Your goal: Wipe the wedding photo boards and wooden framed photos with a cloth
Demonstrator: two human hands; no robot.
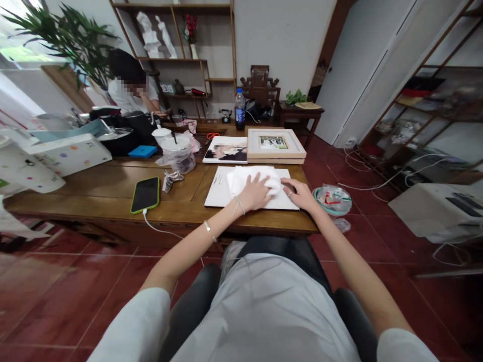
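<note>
A folded white cloth (241, 177) lies on a flat white board (216, 193) near the table's front edge. My left hand (257, 192) rests on the cloth with its fingers spread, pressing it against the board. At the board's right end, my right hand (300, 193) lies with fingers stretched out over the surface, beside the cloth. Small dark print shows on the board's left part. Just behind it are a photo print (228, 151) and a light wooden picture frame (277, 143), which sits on top of another frame.
On the wooden table (181, 203) to the left lie a phone (146, 195) on a cable, a crumpled silvery piece (172, 180), a bagged cup (176, 151) and a blue box (142, 151). A cola bottle (240, 109) stands behind. Another person (132, 95) sits at the far left.
</note>
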